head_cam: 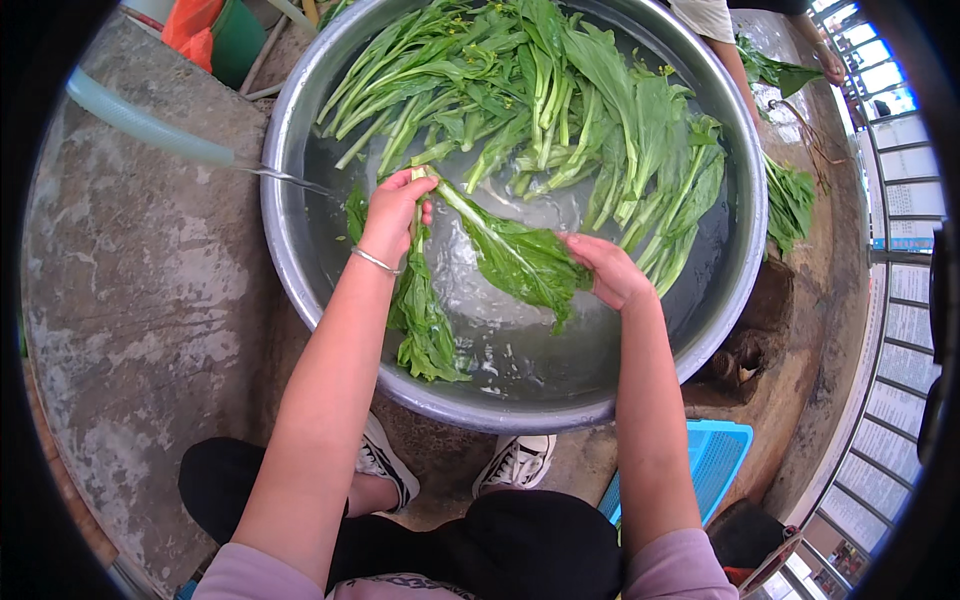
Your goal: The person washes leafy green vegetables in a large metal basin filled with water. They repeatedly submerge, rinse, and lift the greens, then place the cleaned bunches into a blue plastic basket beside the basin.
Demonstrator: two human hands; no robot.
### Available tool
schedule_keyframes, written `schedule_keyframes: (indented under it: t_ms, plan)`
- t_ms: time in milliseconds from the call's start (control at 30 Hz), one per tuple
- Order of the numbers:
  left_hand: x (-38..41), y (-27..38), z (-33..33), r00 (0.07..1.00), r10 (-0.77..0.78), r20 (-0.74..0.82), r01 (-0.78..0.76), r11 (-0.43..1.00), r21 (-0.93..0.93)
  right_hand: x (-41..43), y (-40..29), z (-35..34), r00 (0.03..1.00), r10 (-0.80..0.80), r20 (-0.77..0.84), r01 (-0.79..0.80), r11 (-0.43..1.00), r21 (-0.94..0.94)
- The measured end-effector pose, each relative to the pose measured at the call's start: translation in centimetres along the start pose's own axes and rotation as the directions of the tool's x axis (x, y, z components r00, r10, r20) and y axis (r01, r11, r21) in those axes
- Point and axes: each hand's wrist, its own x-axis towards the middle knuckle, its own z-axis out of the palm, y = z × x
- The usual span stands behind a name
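A large round metal basin (279, 251) of water stands before me. My left hand (396, 210), with a bangle at the wrist, pinches the stem end of a leafy green (510, 251) over the water; one leaf hangs down toward me and another stretches to the right. At that leaf's far end, the fingers of my right hand (607, 270) touch its edge, partly hidden behind it. Many leafy green stalks (540, 82), some with small yellow flowers, lie in the far half of the basin. From a clear hose (150, 135) at the left, water runs into the basin.
Another person's arm (735, 79) reaches down beside the basin's far right rim. More greens (791, 202) lie on the ground there. A blue plastic basket (716, 457) sits near my right forearm. Behind the hose are a green bucket (236, 45) and an orange bag (191, 30).
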Motion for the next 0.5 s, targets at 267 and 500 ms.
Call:
schedule_keyframes:
  t_ms: [267,500]
  plan:
    - [-1.0,-0.5,2.1,0.985,-0.067,0.160,0.063,0.998,0.033,0.8,-3.1,6.4,0.948,-0.318,0.011,0.245,0.707,-0.663]
    - [0.4,-1.7,2.1,0.969,-0.136,0.208,0.080,0.963,0.255,-2.1,-3.2,5.6,0.854,-0.489,-0.177,-0.003,0.336,-0.942]
